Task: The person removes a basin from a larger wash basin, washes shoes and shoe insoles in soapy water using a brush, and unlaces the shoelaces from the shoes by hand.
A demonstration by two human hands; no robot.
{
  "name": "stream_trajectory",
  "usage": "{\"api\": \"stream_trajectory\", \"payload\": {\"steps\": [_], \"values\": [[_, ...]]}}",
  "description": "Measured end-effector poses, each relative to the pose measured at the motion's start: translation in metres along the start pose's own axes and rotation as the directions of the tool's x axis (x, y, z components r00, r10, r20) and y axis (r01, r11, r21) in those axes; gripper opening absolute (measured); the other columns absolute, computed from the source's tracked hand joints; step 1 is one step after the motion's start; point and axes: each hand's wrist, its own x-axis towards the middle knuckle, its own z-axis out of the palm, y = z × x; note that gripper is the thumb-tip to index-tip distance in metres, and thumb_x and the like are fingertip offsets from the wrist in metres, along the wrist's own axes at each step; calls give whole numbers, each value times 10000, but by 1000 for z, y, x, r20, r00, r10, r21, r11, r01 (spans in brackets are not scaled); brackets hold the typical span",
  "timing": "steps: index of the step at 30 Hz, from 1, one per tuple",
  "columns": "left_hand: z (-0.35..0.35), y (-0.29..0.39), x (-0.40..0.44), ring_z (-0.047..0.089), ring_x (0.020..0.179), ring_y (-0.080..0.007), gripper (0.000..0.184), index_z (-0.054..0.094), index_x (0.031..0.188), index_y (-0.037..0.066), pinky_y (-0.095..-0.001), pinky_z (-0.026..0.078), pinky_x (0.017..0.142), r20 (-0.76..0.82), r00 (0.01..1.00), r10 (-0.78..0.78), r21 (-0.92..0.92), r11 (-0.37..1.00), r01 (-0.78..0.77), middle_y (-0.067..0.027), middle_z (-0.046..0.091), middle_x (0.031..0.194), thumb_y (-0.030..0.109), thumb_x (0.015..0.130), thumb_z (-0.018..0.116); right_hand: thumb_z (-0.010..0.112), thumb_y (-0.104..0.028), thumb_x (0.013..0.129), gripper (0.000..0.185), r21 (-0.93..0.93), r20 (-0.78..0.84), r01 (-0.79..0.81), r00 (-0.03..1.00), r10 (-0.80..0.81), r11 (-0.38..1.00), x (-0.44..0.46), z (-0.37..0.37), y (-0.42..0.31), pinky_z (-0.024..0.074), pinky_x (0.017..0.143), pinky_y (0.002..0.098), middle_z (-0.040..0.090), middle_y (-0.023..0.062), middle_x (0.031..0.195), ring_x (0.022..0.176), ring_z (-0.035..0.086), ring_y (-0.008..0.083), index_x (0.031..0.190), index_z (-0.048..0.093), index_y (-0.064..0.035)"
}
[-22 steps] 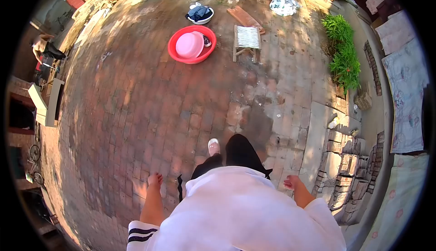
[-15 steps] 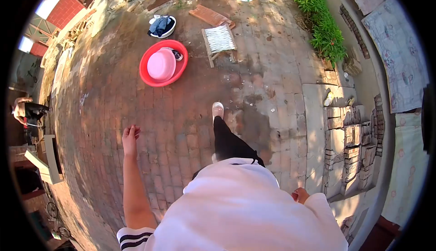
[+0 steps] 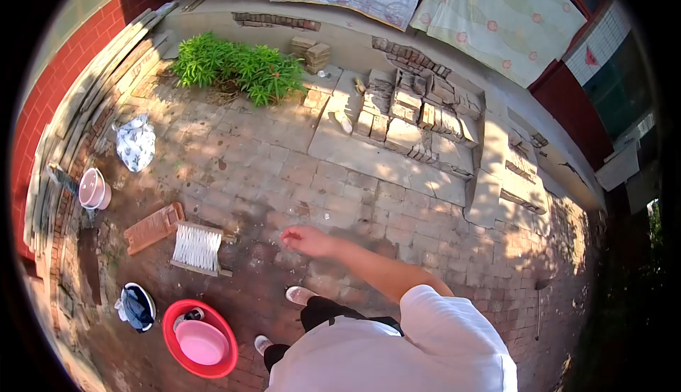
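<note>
My right hand (image 3: 303, 240) reaches across in front of my body, above the brick ground. Its fingers are loosely bent and slightly apart, with nothing seen in them. Nearest to it, on the left, stands a low folding stool (image 3: 198, 247) with a white woven seat. My left hand is out of view. Left of my feet lies a red basin (image 3: 228, 325) holding a pink basin (image 3: 203, 342) and a small dark-and-white item (image 3: 193, 314) that I cannot make out. Beside it is a white basin (image 3: 147, 297) with dark blue cloth (image 3: 137, 308) inside.
A brown washboard (image 3: 154, 228) lies beyond the stool. Farther off are a pink bucket (image 3: 94, 189), a patterned cloth bundle (image 3: 135, 144) and green plants (image 3: 241, 69). Brick steps (image 3: 411, 112) rise toward a wall ledge, where quilts (image 3: 496, 20) hang. Long poles (image 3: 92, 101) line the left wall.
My view has turned to the right, so the basins and stool now sit at lower left. My right hand has swung forward across my body. My left hand has left the view.
</note>
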Motion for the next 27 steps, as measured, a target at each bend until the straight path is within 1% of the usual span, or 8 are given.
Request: {"api": "stream_trajectory", "payload": {"steps": [6, 7, 9, 13, 17, 20, 21, 27], "values": [[-118, 211, 90, 604, 669, -148, 217, 612, 1022, 39, -287, 474, 539, 54, 953, 299, 184, 935, -304, -58, 660, 836, 234, 929, 587, 554, -169, 882, 220, 589, -612, -338, 408, 678, 734, -221, 60, 180, 507, 581, 313, 651, 67, 821, 689, 612, 155, 1028, 606, -14], [-136, 240, 99, 600, 664, -147, 218, 612, 1021, 39, -286, 473, 537, 66, 936, 344, 196, 916, -351, -57, 658, 833, 235, 928, 589, 554, -161, 843, 172, 772, -595, -173, 143, 791, 612, -291, 99, 184, 498, 546, 318, 639, 90, 748, 653, 614, 168, 894, 648, -26], [-169, 288, 113, 593, 655, -144, 219, 614, 1019, 40, -285, 472, 533, 85, 907, 414, 216, 880, -422, -54, 654, 827, 238, 925, 591, 502, -166, 891, 228, 553, -442, -801, -50, 896, 228, -451, 195, 248, 487, 559, 362, 686, 115, 846, 696, 644, 179, 1016, 654, -50], [-222, 339, 114, 579, 637, -138, 222, 616, 1014, 43, -283, 470, 526, 116, 872, 475, 247, 837, -488, -49, 645, 815, 243, 919, 597, 506, -178, 903, 228, 884, -130, -461, -401, 907, -77, -656, 444, 194, 515, 600, 365, 680, 112, 896, 731, 653, 200, 1030, 653, -58], [-263, 319, 118, 565, 618, -133, 226, 619, 1010, 45, -281, 468, 518, 151, 867, 474, 294, 816, -497, -43, 637, 804, 248, 914, 603, 509, -189, 916, 229, 991, 37, -100, -423, 905, -87, -706, 611, 168, 542, 642, 368, 675, 109, 945, 766, 661, 222, 1044, 652, -65], [-278, 271, 112, 555, 604, -128, 228, 621, 1007, 47, -279, 466, 512, 221, 870, 441, 332, 805, -492, -39, 631, 795, 252, 910, 607, 512, -198, 925, 229, 905, -340, -351, -258, 904, 241, -692, 671, 198, 563, 673, 371, 671, 107, 983, 792, 667, 237, 1054, 651, -70], [-283, 247, 110, 551, 600, -127, 229, 622, 1006, 47, -278, 466, 510, 249, 873, 420, 349, 802, -485, -38, 629, 792, 254, 908, 609, 528, -176, 909, 200, 976, 136, 195, -200, 970, -96, -684, 664, 200, 570, 667, 389, 656, 126, 987, 777, 665, 258, 1036, 642, -73], [-320, 55, 88, 530, 572, -119, 234, 626, 1000, 50, -275, 462, 499, 452, 856, 252, 496, 727, -476, -30, 617, 774, 262, 900, 617, 604, -366, 829, 352, 463, -597, -677, 239, 766, 572, -588, 571, 125, 515, 750, 393, 696, 126, 873, 820, 671, 260, 941, 694, -45]]}}
